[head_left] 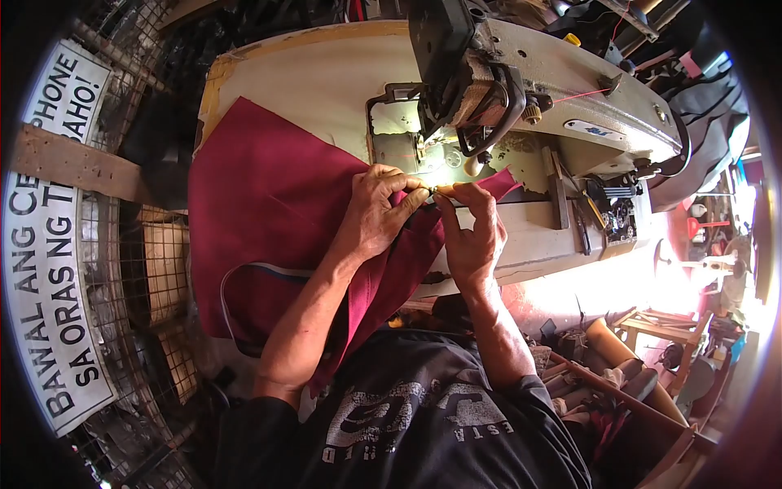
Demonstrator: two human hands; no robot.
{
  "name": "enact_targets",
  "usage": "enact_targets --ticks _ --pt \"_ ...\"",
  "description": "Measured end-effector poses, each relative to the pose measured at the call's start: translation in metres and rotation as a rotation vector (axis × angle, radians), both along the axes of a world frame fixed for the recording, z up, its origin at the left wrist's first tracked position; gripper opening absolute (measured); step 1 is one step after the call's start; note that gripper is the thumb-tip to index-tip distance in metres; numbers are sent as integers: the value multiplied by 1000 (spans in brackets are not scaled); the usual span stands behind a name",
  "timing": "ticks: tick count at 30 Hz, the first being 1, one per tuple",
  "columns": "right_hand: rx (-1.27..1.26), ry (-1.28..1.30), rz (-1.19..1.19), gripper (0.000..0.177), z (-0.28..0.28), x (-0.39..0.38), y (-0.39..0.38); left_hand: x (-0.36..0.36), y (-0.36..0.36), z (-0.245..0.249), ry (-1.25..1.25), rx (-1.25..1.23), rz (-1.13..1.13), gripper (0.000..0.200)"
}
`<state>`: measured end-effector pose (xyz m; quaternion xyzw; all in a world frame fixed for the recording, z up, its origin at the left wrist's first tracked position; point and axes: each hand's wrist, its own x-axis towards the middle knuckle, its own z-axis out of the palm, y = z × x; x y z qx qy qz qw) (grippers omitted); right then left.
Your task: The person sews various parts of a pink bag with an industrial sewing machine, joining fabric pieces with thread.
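Note:
A large piece of maroon fabric [269, 187] hangs over the left part of the sewing machine bed and down toward my lap. A thin pale-edged cord or trim [236, 281] curves across its lower part. My left hand [381, 213] pinches the fabric's edge with thumb and forefinger. Close beside it, my right hand [474, 232] is closed in a pinch, its fingertips almost meeting the left ones. Between them shows a small dark piece [432, 190], too small to name. The sewing machine [562, 90] has its lit needle area just beyond my fingertips.
Red thread [582, 95] runs along the machine arm. A wire mesh screen [167, 269] with a lettered sign [53, 310] stands at left. At right are a wooden stool [664, 326] and rolls of material [615, 346].

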<state>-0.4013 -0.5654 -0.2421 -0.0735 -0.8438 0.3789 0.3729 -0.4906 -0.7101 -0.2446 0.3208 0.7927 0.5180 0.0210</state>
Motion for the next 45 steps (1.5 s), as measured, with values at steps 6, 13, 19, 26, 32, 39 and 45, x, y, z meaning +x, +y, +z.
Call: enact_targets --ticks 6,13,19,26,32,39,45 --pt "125 41 27 35 -1 1 2 0 -1 1 -22 6 -17 25" --pt "-86 -107 -33 36 6 6 -2 -1 1 -6 21 30 14 25" --pt "92 26 37 38 -5 3 1 -1 1 4 36 12 -1 23" --pt "255 94 179 36 -1 -1 9 -1 2 -3 61 62 17 22" --pt "266 54 175 33 3 -2 9 0 3 -2 59 54 46 19" --pt "12 2 101 31 3 2 0 0 2 -4 47 34 49 15" --pt "-133 -46 61 31 4 0 -6 0 1 -5 -90 111 34 14"
